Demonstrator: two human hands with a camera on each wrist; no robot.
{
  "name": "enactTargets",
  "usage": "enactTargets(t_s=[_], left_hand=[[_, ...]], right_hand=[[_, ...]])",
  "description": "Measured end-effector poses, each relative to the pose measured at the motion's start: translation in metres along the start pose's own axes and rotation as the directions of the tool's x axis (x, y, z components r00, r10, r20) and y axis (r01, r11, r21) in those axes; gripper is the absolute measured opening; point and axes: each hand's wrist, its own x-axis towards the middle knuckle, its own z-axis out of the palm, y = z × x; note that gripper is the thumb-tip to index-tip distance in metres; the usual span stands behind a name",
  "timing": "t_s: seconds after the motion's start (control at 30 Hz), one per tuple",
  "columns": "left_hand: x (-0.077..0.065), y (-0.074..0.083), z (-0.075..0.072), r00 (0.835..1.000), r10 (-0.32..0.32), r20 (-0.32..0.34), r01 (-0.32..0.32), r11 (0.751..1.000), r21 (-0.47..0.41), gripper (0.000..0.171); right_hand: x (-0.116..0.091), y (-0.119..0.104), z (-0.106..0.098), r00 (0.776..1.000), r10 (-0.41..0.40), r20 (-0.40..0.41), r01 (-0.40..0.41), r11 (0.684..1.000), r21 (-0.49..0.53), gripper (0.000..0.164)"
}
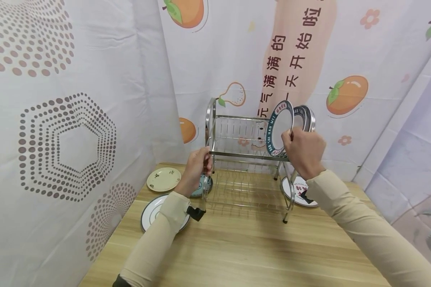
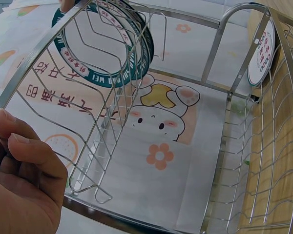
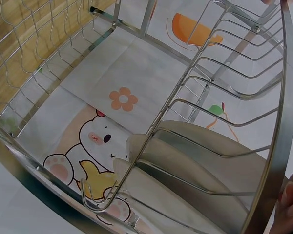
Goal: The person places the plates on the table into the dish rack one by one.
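A two-tier metal dish rack (image 1: 242,153) stands on the wooden table. My left hand (image 1: 195,169) grips the left front corner of its upper tier, fingers curled at the rail in the left wrist view. At the upper tier's right end, my right hand (image 1: 304,151) pinches the edge of a white plate with a green lettered rim (image 1: 271,135), which stands upright between the wires. More green-rimmed plates (image 1: 301,113) stand just behind it to the right. From the right wrist camera, the plates' pale sides (image 3: 185,170) show through the wires; most of the right hand is out of that frame.
Left of the rack lie a cream plate (image 1: 164,179), a blue-rimmed white plate (image 1: 148,213) and a teal plate (image 1: 207,186) partly behind the left hand. A white plate with red print (image 1: 290,187) lies at the right. Printed curtains (image 1: 215,48) hang behind and beside the table.
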Motion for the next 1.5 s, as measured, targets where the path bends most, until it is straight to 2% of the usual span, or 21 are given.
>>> enactTargets(t_s=[0.4, 0.57, 0.77, 0.93, 1.23, 1.5], left_hand=[[0.000, -0.002, 0.001, 1.000, 0.001, 0.007, -0.001, 1.000, 0.001, 0.041], [0.000, -0.001, -0.001, 1.000, 0.010, 0.005, -0.010, 1.000, -0.009, 0.043], [-0.001, -0.001, -0.001, 1.000, 0.003, 0.005, -0.003, 1.000, -0.004, 0.043], [-0.001, -0.001, -0.001, 1.000, -0.004, 0.003, 0.004, 1.000, 0.002, 0.042], [0.000, 0.002, 0.001, 1.000, -0.017, -0.011, 0.017, 1.000, -0.011, 0.041], [-0.002, 0.002, 0.001, 1.000, -0.011, -0.005, 0.011, 1.000, -0.014, 0.040]], right_hand=[[-0.001, -0.002, -0.002, 0.993, 0.026, 0.115, -0.020, 0.998, -0.054, 0.041], [0.001, -0.006, -0.004, 0.986, 0.020, 0.164, -0.003, 0.995, -0.102, 0.044], [-0.004, -0.008, -0.002, 0.985, 0.002, 0.170, 0.022, 0.990, -0.142, 0.048], [-0.006, -0.011, -0.002, 0.986, 0.019, 0.168, 0.009, 0.986, -0.167, 0.049], [-0.002, -0.014, -0.010, 0.952, 0.077, 0.298, -0.014, 0.978, -0.208, 0.054], [-0.004, -0.012, -0.014, 0.933, 0.087, 0.350, -0.005, 0.973, -0.230, 0.058]])
